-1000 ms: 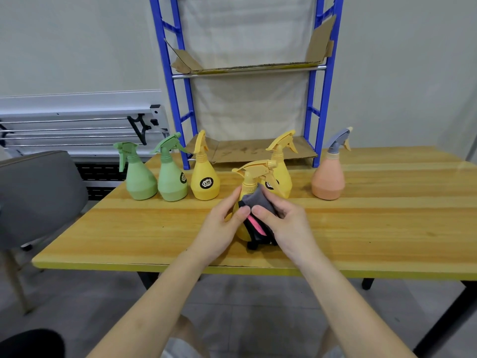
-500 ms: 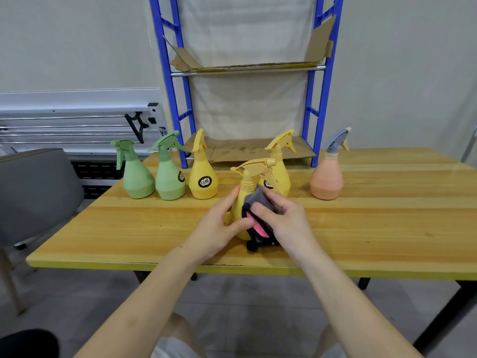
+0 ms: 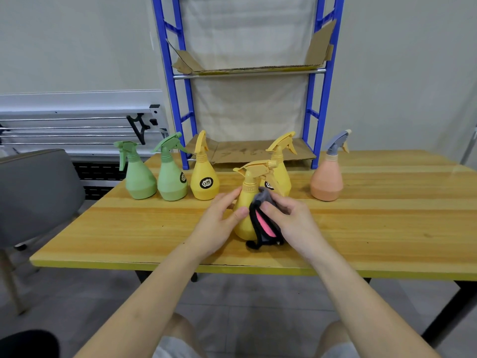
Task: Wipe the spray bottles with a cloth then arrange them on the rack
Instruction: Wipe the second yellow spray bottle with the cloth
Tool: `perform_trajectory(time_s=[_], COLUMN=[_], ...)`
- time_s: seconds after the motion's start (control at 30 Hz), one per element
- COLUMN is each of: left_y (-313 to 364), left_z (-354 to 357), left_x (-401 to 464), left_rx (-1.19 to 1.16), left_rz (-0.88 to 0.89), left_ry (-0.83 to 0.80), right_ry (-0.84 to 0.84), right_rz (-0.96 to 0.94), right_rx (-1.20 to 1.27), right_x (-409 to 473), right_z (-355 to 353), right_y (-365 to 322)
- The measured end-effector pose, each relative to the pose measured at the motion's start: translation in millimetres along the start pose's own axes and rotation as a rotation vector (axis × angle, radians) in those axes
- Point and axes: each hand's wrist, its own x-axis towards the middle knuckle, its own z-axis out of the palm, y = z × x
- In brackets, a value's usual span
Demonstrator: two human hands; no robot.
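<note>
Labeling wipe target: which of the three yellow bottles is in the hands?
The front yellow bottle, nearest the table edge: left hand holds it, right hand presses the cloth on it.

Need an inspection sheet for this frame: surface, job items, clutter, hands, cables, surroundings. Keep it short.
Surface: yellow wooden table, bottles standing on it.
Job's things: yellow plastic spray bottle at the front, being wiped with a dark grey cloth with pink patch; behind stand two green spray bottles, two more yellow spray bottles and a peach spray bottle with grey trigger. Blue metal rack holds no bottles, only cardboard liners.
Clutter: nothing seen.
Hands: left hand holds the front bottle; right hand presses the cloth on it.
Cables: nothing seen.
Surroundings: grey chair at left, pale wall.
</note>
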Motion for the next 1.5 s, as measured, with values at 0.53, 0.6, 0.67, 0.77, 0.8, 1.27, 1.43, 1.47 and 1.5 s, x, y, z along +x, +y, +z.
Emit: perform_trajectory(time_s=[0.53,0.6,0.67,0.77,0.8,1.27,1.43,1.47,1.5], left_y=[-3.8,-2.9,-4.7,-7.9,-7.7,-9.0,-7.3,-6.9,-6.7], left_z=[-9.4,-4.2,0.7,3.9,4.6,4.4,2.4,1.1,-0.6], left_x=[-0.4,-3.2,-2.1,2.4,2.5,-1.2,5.1,5.9,6.2], left_rx=[-0.130,-0.161,-0.123,-0.063,-0.045,-0.196,0.002,0.006,0.016], left_rz=[-0.028,-0.030,-0.019,-0.011,-0.013,-0.107,-0.065,-0.056,-0.040], left_ry=[-0.015,0.017,0.085,0.086,0.074,0.080,0.119,0.085,0.065], right_ry=[-0.081,-0.061,-0.038,-0.010,-0.019,-0.063,0.012,0.004,-0.025], right_rz=[-0.023,-0.031,-0.065,-0.114,-0.114,-0.015,-0.119,-0.123,-0.119], right_rx=[-0.305,-0.248,-0.204,-0.167,-0.169,-0.343,-0.246,-0.237,-0.230], right_x=[1.3,0.3,0.5,9.1,11.5,6.3,19.8,21.8,22.5], right_z=[-10.4,-9.4,-5.7,-0.1,0.9,-6.3,-2.3,-2.2,-2.0], right_y=[2.0,0.7,-5.2,-15.8,-17.3,11.7,-3.4,-6.8,-7.7])
